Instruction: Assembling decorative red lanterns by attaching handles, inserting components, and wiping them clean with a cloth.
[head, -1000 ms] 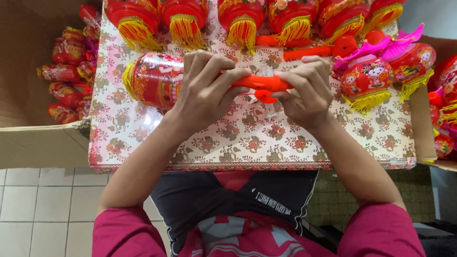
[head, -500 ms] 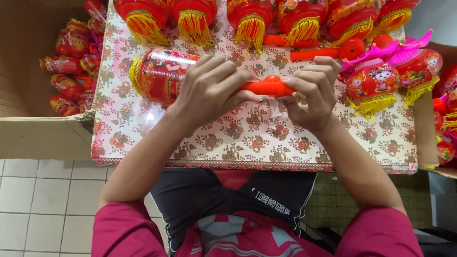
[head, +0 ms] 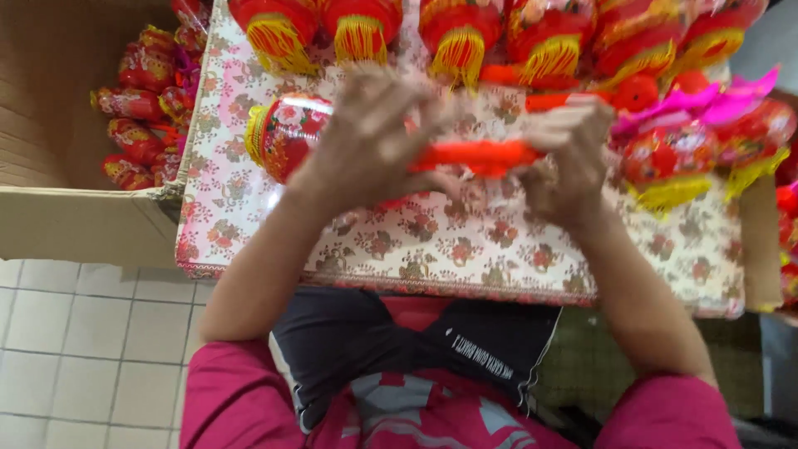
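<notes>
Head view: I am holding an orange stick (head: pixel 474 155) level above the flowered table (head: pixel 432 249), both hands closed on it. My left hand (head: pixel 374 141) is wrapping the left part, next to the red lantern (head: pixel 287 133) with its yellow rim; the lantern seems to sit on that end, though blur hides the join. My right hand (head: pixel 573 158) is pinching the right end with curled fingers. To do this well, I judge I should be keeping the stick straight in line with the lantern, gripping close to the join, and pressing gently so the thin shell is not crushing. A row of finished lanterns (head: pixel 457 41) with yellow fringe is lying along the far edge. More are filling the cardboard box (head: pixel 75 224) to my left, and pink pieces (head: pixel 731 100) are lying at right.
</notes>
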